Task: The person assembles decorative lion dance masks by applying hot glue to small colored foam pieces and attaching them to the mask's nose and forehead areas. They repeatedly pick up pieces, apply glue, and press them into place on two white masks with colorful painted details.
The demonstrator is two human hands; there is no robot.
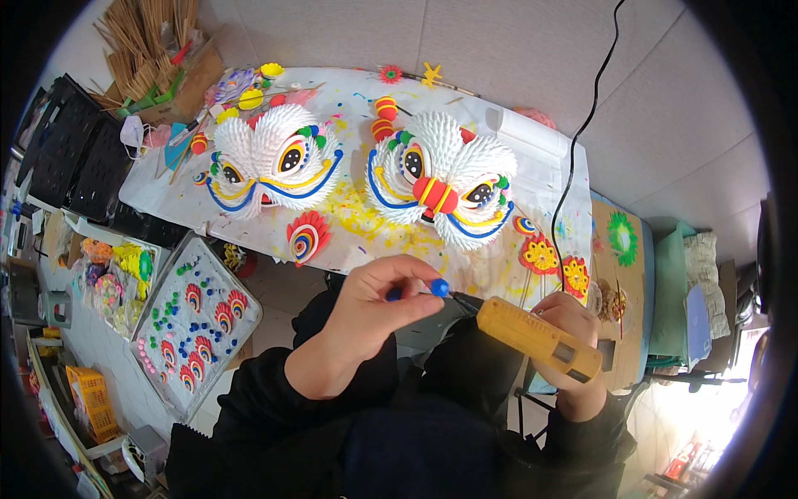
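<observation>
My left hand (366, 309) is closed in a pinch on a small blue ball (439, 288), which shows at the fingertips. A second bit of blue peeks out between the fingers, its shape mostly hidden. My right hand (568, 328) is wrapped round a yellow hot glue gun (532, 334), whose dark nozzle points left and ends close beside the ball. Whether they touch, I cannot tell. Beyond my hands lie two white feathery lion-head masks, a left one (278, 137) without a nose and a right one (445, 137) with a red, yellow-striped nose.
A paint-spattered table (349, 241) bears the masks. At its front edge sits a red flame-shaped piece (307, 238). Red and yellow flower pieces (540, 254) lie right, near a hanging black cord (592, 108). Left stands a tray (249, 326) of small coloured balls and flame pieces.
</observation>
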